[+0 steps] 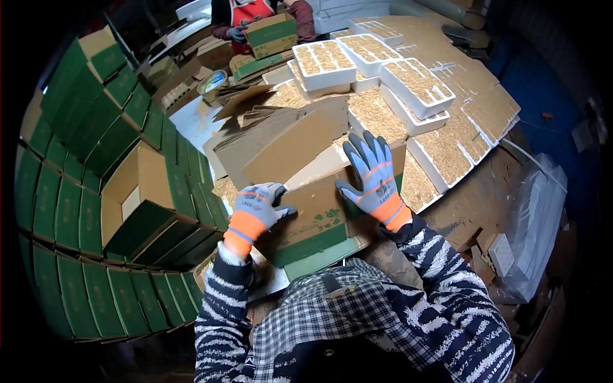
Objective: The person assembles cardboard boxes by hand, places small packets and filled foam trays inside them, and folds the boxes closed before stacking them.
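A green and brown cardboard box point(317, 210) with a printed leaf pattern stands in front of my body, its green lower flap point(322, 256) toward me. At its left end, my left hand point(254, 209), in a grey and orange glove, is closed over the upper edge, thumb on the near face. My right hand point(372, 175), gloved alike, lies over the right end with fingers stretched out and apart. Behind the box's upper edge, loose brown cardboard sheets point(290, 143) lean at a slant. What the box holds is hidden from me.
Green boxes point(70, 217) are stacked at the left, with an open box point(150, 191) among them. White foam trays point(418, 86) of light brown shavings-like material cover the table beyond. A co-worker point(252, 13) holds another green box point(271, 35). Plastic-wrapped sheets point(533, 223) stand at right.
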Available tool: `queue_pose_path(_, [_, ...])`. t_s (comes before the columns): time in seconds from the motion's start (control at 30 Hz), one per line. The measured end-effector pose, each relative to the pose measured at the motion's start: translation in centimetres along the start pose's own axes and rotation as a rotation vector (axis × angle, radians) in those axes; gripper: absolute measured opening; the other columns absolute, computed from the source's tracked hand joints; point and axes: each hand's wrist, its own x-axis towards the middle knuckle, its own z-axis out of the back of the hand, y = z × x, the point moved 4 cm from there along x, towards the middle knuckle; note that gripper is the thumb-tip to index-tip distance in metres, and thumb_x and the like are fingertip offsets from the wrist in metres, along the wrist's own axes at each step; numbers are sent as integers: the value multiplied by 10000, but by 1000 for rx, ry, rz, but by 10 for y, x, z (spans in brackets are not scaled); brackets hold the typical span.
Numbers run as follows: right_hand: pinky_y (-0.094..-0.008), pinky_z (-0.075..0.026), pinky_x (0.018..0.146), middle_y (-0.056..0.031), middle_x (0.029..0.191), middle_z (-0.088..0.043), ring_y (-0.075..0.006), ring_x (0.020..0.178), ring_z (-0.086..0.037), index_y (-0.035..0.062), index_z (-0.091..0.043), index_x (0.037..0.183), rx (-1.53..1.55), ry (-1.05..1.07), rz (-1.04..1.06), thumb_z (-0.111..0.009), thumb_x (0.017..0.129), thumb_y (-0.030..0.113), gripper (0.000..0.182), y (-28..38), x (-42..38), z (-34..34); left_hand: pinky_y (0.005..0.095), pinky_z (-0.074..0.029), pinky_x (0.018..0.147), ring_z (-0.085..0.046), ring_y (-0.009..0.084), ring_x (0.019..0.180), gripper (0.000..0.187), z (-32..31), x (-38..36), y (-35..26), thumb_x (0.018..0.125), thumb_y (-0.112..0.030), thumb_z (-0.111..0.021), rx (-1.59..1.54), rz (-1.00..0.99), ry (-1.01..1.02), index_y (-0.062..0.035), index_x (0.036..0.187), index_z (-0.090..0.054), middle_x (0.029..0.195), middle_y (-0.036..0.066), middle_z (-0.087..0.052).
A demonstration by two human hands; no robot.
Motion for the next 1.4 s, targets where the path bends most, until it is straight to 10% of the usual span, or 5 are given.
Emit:
queue_pose_path(0.63, [-402,-470,645,-94,734,-635,-302,674,-605,169,-673,1048,584,178,260,-600,868,285,226,18,-27,39,388,-494,721,-654,322,790,349,14,7,35,895,-341,-619,-326,77,240,-19,1016,-676,891,193,-683])
queue_pose_path(0.83, [-372,-482,670,-110,828,-675,-286,738,-630,189,-692,1115,867,389,201,-592,874,230,264,24,-20,32,250,-416,611,-467,98,673,258,5,23,49,872,-129,-683,-621,115,-575,-51,1112,-628,801,27,-576])
queue_pose_path(1.2, [-375,-382,1048,-175,1370,-527,-335,1222,-522,96,-403,1443,791,1083,99,-555,913,351,608,57,-3,38,424,-309,1119,-509,367,1217,446,-76,8,-4,850,-229,-641,-173,-274,241,-133,1282,-588,1192,105,-651])
queue_pose_path(1.33, [-485,-331,1088,-161,1362,-538,-398,1326,-401,200,-422,1447,548,830,327,-572,877,409,626,27,-40,-62,317,-518,867,-635,232,1020,373,-59,0,23,874,-160,-639,-1579,226,-167,20,1199,-603,1246,148,-599])
queue_pose_path(1.4, [-494,-349,1062,-185,1277,-580,-424,1270,-423,221,-407,1462,428,791,255,-601,872,365,638,12,-45,-61,329,-517,891,-603,230,1082,361,-57,-30,63,945,-188,-571,-306,-9,-529,10,1247,-562,1275,124,-566])
